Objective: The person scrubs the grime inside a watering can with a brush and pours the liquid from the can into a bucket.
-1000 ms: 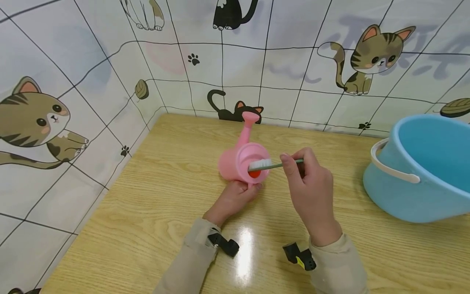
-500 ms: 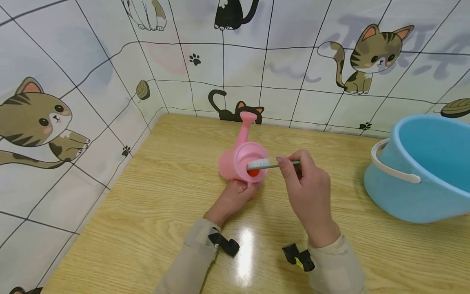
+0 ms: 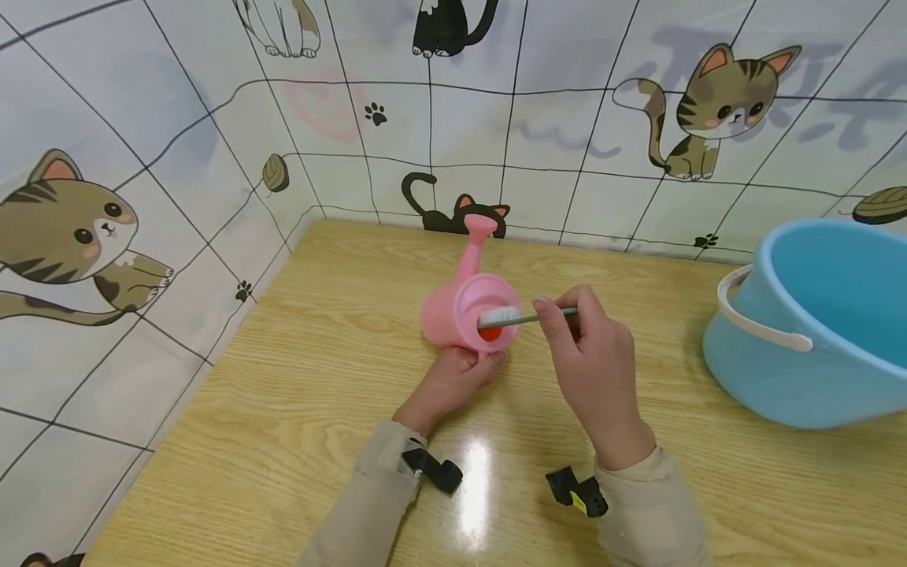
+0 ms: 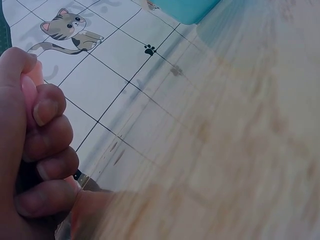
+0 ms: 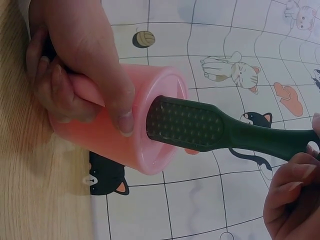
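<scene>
In the head view, a pink watering can (image 3: pixel 440 316) stands tilted on the wooden table, its round opening toward me and its spout toward the wall. My left hand (image 3: pixel 453 383) holds it by the handle; in the left wrist view the fingers (image 4: pixel 49 142) curl round a pink part. Between thumb and fingers, my right hand (image 3: pixel 597 366) pinches the handle of a green brush (image 5: pixel 187 125) with white bristles (image 3: pixel 500 316). The brush head reaches into the can's opening, bristles facing away from me. Just below it shows something orange-red (image 3: pixel 490 335), mostly hidden, its kind unclear.
On the right side of the table stands a large light-blue bucket (image 3: pixel 801 386) with a white handle (image 3: pixel 761 331). Cat-patterned sheeting (image 3: pixel 546 126) closes off the back and left. The wooden tabletop (image 3: pixel 283 409) shines near the wrists.
My right hand and the brush have shifted slightly left over the last second. The watering can and my left hand stay almost where they were, both grips unchanged.
</scene>
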### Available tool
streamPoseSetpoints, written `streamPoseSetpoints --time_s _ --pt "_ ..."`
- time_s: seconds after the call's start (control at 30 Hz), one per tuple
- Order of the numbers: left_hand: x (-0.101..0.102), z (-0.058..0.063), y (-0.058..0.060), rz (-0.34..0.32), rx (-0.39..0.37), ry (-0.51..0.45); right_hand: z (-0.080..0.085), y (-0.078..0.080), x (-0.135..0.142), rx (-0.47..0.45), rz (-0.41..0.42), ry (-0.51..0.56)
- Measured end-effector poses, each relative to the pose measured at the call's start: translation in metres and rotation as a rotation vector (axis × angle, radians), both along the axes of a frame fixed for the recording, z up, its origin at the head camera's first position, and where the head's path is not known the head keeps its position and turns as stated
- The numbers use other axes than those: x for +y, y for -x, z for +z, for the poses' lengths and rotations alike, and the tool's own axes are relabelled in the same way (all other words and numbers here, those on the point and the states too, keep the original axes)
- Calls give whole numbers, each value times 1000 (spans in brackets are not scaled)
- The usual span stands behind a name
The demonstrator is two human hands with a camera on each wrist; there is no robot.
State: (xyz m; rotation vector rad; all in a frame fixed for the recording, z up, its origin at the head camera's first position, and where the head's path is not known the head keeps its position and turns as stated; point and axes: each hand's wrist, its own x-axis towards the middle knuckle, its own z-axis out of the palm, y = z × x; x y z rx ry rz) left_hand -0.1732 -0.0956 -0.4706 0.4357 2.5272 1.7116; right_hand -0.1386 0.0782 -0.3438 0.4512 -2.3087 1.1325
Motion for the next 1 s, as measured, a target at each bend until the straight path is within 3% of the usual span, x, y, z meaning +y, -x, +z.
streamPoseSetpoints --time_s 0.33,1.0 --pt "2 2 1 7 3 4 0 0 -1 57 1 -31" --pt "3 2 1 25 -33 -8 -1 6 2 42 11 -31"
